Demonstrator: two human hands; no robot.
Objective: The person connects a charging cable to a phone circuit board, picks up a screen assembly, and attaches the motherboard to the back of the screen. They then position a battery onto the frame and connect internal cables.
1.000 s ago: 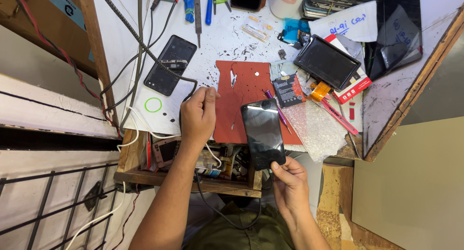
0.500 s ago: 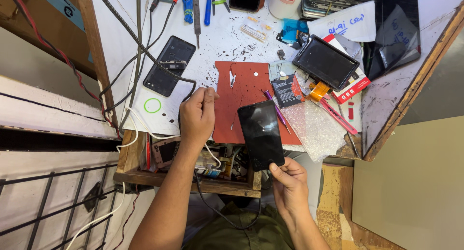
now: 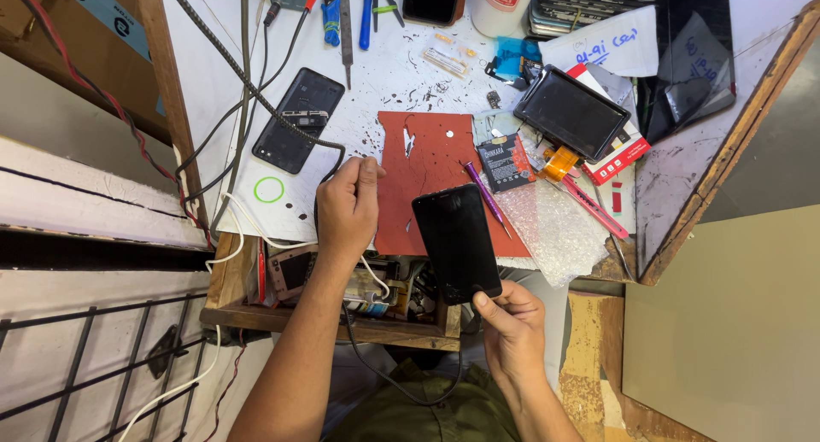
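- R hand: pinching the bottom edge of a black phone, thumb on the glass, fingers curled behind. I see the phone lifted, screen up, over the near edge of the red mat.
- Change vs earlier frames: phone top has swung slightly toward the L hand; it now sits a bit more upright. R hand position approx the same.
- L hand: fingers pressed together and curled at the left edge of the mat; something thin seems gripped at the fingertips, can't tell what. Black cable runs in just beside it. No real move since earlier frames.
- Second phone: dark, back side up, on the white bench top, left of mat, well apart from both hands. Unmoved.
- Purple pen-like tool: lying across mat's right edge, just beside the held phone.
- Battery: flat, dark, right of mat.
- Black tray: tilted, far right of mat, resting on a red-and-white box.
- Bubble wrap: near right of mat.
- Open drawer: under bench edge, full of small parts, below L wrist.
- Hand tools: blue-handled, at the far bench edge.
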